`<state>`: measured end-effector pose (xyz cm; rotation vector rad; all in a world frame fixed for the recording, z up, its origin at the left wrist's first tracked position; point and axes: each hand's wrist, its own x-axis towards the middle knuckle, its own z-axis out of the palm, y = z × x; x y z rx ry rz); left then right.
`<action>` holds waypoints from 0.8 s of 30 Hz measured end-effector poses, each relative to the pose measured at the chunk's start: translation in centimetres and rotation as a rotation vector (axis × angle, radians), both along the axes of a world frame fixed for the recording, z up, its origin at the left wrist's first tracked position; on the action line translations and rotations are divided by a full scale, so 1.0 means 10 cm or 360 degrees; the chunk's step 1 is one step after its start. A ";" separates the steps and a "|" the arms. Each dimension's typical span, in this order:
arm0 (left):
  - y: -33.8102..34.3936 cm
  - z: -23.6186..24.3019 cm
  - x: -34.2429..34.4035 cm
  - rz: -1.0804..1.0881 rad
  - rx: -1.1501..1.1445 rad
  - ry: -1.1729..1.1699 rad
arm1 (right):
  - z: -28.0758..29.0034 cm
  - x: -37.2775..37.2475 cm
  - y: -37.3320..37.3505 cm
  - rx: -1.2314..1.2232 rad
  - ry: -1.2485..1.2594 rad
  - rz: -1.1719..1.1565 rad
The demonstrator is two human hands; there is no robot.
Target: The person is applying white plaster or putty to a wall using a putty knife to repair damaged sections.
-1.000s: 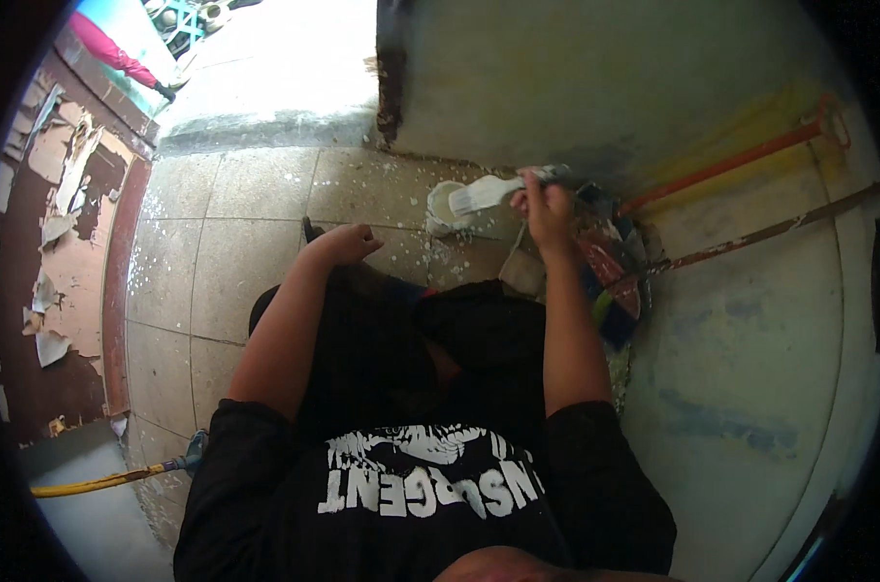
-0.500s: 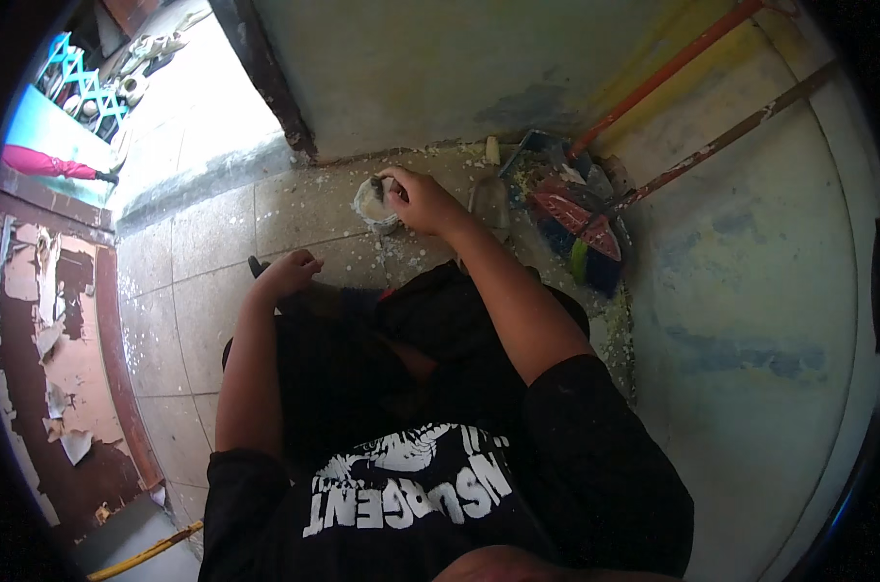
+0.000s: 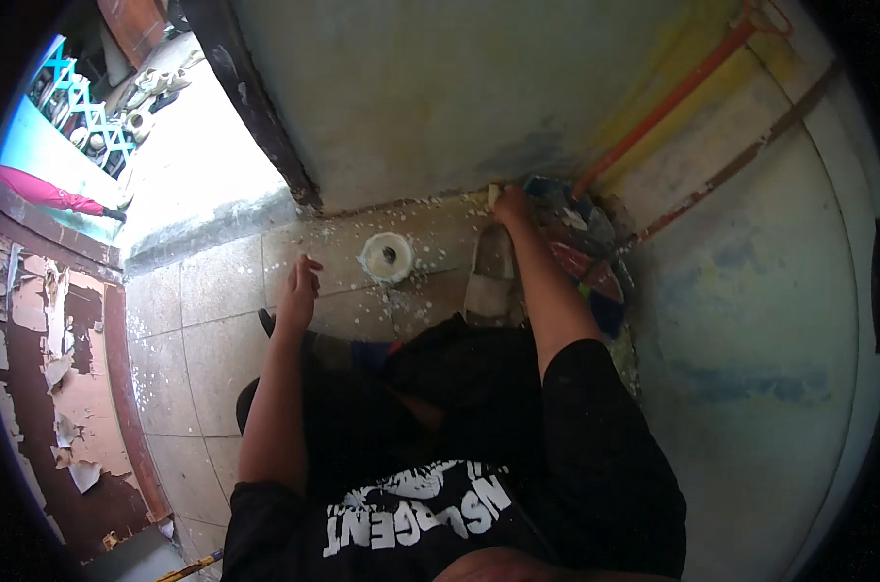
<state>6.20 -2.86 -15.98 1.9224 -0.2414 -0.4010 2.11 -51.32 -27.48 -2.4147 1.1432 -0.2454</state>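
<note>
My right hand (image 3: pixel 514 207) reaches to the foot of the wall, its fingers closed around a small cream-coloured stub (image 3: pixel 493 197); the exact kind cannot be made out. My left hand (image 3: pixel 306 279) hangs above the tiled floor with fingers stretched and apart, holding nothing. On the floor between my hands sits a round white tub (image 3: pixel 374 262) with a dark knob-like piece (image 3: pixel 390 255) at its centre. Just below my right wrist lies a beige, shoe-shaped thing (image 3: pixel 490 276).
To the right of my right forearm are a red dustpan (image 3: pixel 595 272) and a blue one (image 3: pixel 547 186), near a long orange handle (image 3: pixel 668 102). White spatters dot the floor (image 3: pixel 222 286). A dark door frame (image 3: pixel 265 116) borders a bright doorway. A peeling door (image 3: pixel 71 388) is at left.
My right hand has left the white tub and moved right to the cream-coloured stub by the wall. My left hand's fingers have straightened. The view has shifted slightly.
</note>
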 end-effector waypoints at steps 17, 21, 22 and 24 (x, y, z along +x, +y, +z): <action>0.05 -0.14 0.07 -0.0064 0.0134 -0.0085 | -0.44 0.13 0.10 -0.0177 -0.0049 0.0039; 0.05 -0.15 0.07 -0.0060 0.0122 -0.0018 | -0.16 0.14 0.25 -0.0079 0.0229 0.0223; 0.06 -0.16 0.07 -0.0054 0.0125 -0.0017 | -0.12 0.13 0.26 0.0061 0.0177 0.0203; 0.06 -0.19 0.08 -0.0006 0.0146 -0.0022 | -0.08 0.10 0.30 0.0128 0.0098 0.0238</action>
